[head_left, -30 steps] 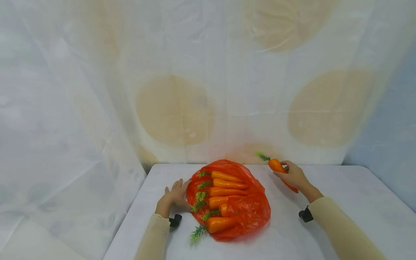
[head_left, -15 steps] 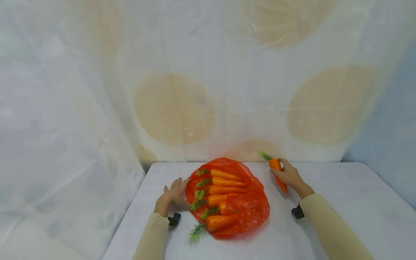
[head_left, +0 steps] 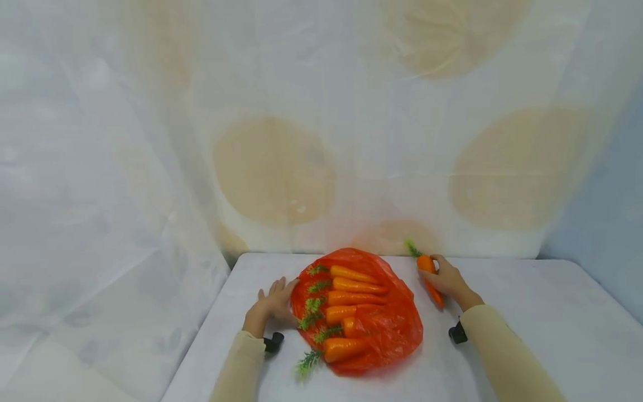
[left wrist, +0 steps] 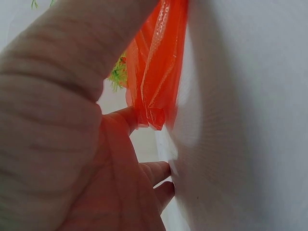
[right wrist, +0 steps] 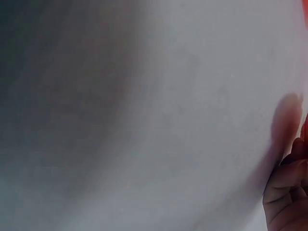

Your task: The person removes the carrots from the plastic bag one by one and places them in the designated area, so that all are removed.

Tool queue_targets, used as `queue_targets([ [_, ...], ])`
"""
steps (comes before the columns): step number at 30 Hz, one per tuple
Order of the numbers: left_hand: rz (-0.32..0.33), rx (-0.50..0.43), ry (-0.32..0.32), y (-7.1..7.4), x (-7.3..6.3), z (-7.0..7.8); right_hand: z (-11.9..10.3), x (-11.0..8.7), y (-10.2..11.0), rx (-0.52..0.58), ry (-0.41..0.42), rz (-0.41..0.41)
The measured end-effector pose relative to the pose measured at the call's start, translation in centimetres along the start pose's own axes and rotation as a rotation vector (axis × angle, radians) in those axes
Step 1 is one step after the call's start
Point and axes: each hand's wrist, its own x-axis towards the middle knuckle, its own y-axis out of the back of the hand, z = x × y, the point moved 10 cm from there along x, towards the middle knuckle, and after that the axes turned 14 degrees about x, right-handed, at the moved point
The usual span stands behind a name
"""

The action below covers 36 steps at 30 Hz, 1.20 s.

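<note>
In the head view, an orange carrot (head_left: pixel 426 265) with a green top is gripped between the thumb and fingers of my right hand (head_left: pixel 449 279), near the table's back edge. Its tip points toward me, close over the cloth. To its left lies a thin red plastic bag (head_left: pixel 397 338), with several carrots (head_left: pixel 356 298) in a row on and partly inside it, leafy tops to the left. My left hand (head_left: pixel 275 304) is at the bag's left edge with fingers spread. In the left wrist view, fingertips (left wrist: pixel 164 188) rest at the table beside the hanging red plastic (left wrist: pixel 156 82).
A white cloth (head_left: pixel 527 329) covers the table, whose back edge meets a pale curtain (head_left: pixel 392 139) with large tan circles. Similar sheeting hangs at the left. Small black cameras (head_left: pixel 457 333) sit on both wrists.
My right hand has moved a little left and toward me, turning the carrot so its tip swings left and down toward the cloth. My left hand and the bag stay in place.
</note>
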Motion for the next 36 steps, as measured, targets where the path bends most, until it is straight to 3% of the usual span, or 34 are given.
queue_targets([
  [19, 0.004, 0.017, -0.008, 0.0, 0.0, 0.1, 1.8, 0.4, -0.2, 0.065, -0.100, -0.032],
  [36, 0.015, 0.013, -0.002, 0.3, -0.1, 0.3, 2.4, 0.3, 0.1, 0.120, -0.128, -0.025],
])
